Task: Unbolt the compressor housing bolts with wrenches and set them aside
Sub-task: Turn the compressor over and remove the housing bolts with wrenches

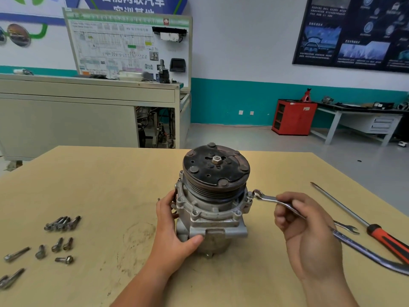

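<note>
A grey metal compressor [211, 218] with a black pulley on top stands upright in the middle of the tan table [110, 185]. My left hand [174, 231] grips its housing from the left, thumb across the front. My right hand [303, 227] holds a silver combination wrench [269, 199]; its ring end sits at a housing bolt [250, 194] on the right flange. More bolts show along the front flange. Several removed bolts [62, 223] lie at the table's left.
A red-handled screwdriver [376, 229] and a long steel bar [367, 251] lie at the right of the table. Behind the table are a grey training bench, a red cabinet [294, 117] and a workbench by the wall.
</note>
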